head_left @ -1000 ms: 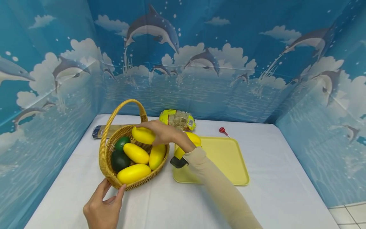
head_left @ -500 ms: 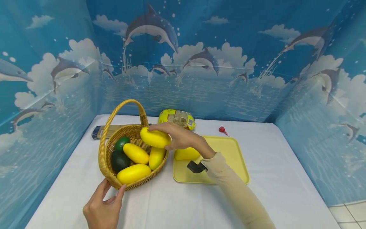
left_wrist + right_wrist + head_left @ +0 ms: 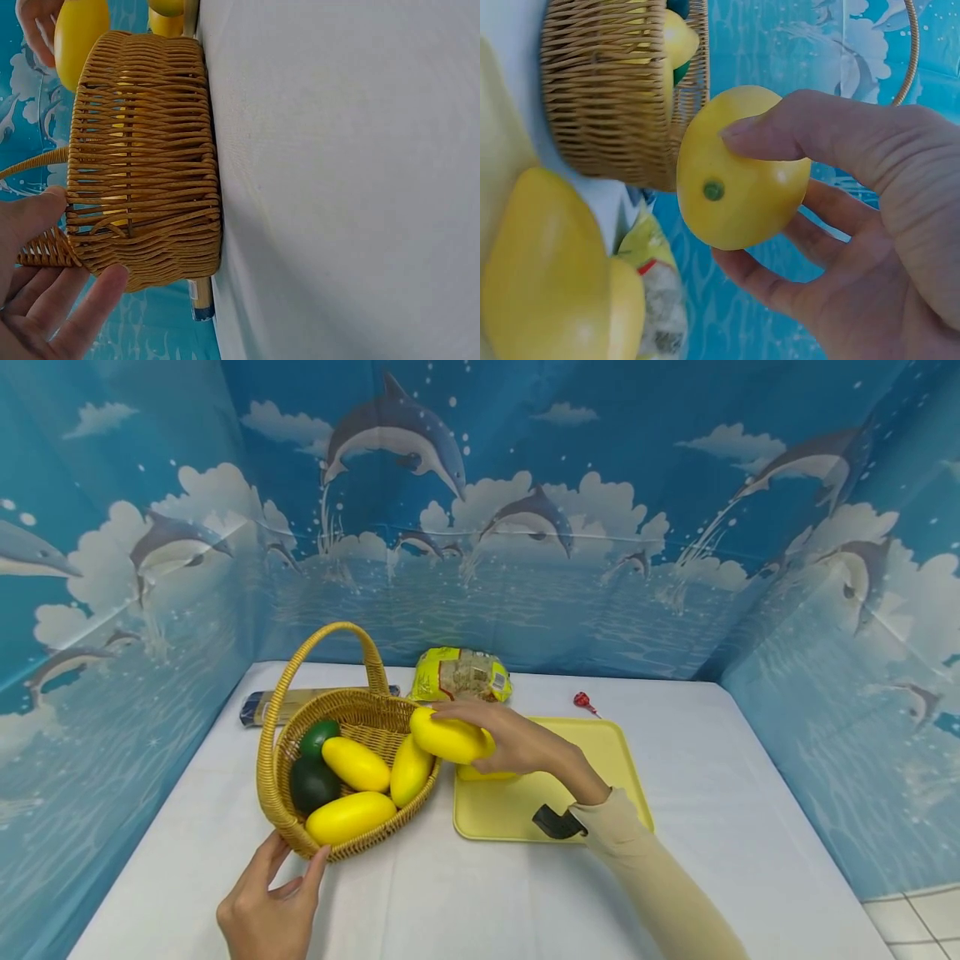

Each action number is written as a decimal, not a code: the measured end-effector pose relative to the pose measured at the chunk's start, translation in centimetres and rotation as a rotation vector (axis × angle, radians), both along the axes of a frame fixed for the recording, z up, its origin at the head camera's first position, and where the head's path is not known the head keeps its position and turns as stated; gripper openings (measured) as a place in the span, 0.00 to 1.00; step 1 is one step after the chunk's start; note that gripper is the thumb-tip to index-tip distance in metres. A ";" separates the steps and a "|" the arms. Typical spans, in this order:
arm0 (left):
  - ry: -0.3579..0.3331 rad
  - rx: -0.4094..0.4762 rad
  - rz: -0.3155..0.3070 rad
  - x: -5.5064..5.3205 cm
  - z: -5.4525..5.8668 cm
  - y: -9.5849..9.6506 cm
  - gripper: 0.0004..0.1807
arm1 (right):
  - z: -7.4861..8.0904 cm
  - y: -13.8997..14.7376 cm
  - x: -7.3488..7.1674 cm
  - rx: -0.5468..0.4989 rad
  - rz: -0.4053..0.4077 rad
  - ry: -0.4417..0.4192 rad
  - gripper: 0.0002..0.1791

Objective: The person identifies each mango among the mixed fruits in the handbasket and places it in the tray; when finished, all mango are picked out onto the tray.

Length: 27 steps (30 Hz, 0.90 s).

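My right hand (image 3: 517,739) grips a yellow mango (image 3: 450,737) above the right rim of the wicker basket (image 3: 372,717). In the right wrist view, thumb and fingers wrap this mango (image 3: 742,214), its green stem spot facing the camera. The left hand (image 3: 270,902) holds the basket's near left end; in the left wrist view the thumb lies at the wicker rim and the fingers along the outer wall (image 3: 150,157). Inside are 3 more mangoes, one of them (image 3: 351,817) nearest me, and two dark green avocado-like fruits, one (image 3: 313,783) darker.
A yellow tray (image 3: 577,777) lies right of the basket. On it are mangoes (image 3: 547,277), mostly hidden by my right hand in the head view. Behind stand a yellow-green bag (image 3: 461,675), a long packet (image 3: 258,707) and a red lollipop-like item (image 3: 583,700).
My right hand has lifted the mango out of the basket and carried it right, toward the tray. The left hand has stayed at the basket.
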State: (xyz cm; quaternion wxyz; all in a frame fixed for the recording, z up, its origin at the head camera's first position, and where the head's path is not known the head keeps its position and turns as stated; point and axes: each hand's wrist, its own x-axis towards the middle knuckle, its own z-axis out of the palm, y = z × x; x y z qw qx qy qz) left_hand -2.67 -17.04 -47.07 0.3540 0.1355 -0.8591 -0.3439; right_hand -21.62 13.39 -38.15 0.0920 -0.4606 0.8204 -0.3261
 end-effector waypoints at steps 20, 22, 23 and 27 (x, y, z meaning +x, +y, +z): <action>0.028 -0.004 -0.009 0.0 0.0 -0.1 0.33 | -4.1 4.8 3.7 0.050 -0.054 -0.024 0.45; 0.029 -0.005 -0.010 0.0 -0.1 -0.1 0.33 | -4.4 4.9 3.8 0.058 -0.050 -0.029 0.46; 0.028 -0.006 -0.009 -0.1 -0.1 -0.1 0.33 | -4.6 4.9 3.9 0.059 -0.047 -0.032 0.46; 0.022 -0.005 -0.003 -0.1 -0.1 -0.1 0.33 | -5.1 4.9 4.1 0.071 -0.044 -0.043 0.46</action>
